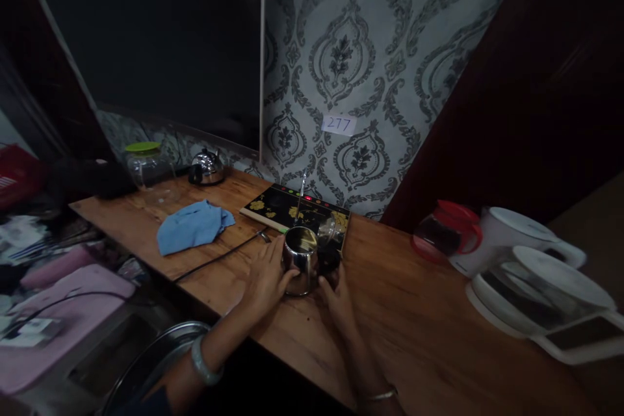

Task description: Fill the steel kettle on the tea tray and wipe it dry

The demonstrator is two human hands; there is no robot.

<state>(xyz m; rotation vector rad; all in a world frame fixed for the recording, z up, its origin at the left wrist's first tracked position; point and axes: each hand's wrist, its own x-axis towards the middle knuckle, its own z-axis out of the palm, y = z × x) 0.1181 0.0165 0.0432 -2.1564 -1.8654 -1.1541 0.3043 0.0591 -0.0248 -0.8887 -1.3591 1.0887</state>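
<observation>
Cupping the pot (301, 276) near the middle of the frame, the left hand (266, 276) is curling partly closed round its left side, the thumb lying across the front and the fingertips hiding against the far wall. The right hand (338, 299) is bending half open about the dark handle (329, 261) at the pot's right; shadow is swallowing its fingers, so whether it is gripping or only touching cannot be told. The pot is standing upright on the worktop (414, 322), its open mouth showing a shiny inside, its lower sides partly disappearing behind the hands.

Just behind, the cooker (273, 203) is glowing with a red light, and the pot is covering part of its front edge. A clear round thing (327, 226) is lying on it, too faint to make out well.

Left of centre, a cloth (192, 227) is lying crumpled beside a cable (219, 257). Further back, a jar (151, 172) and a kettle (207, 169) are sitting in dimness. At the right, a white jug (541, 299) is running out of the frame, its handle being cut off. At the lower left, a forearm is hiding much of a basin (182, 327).
</observation>
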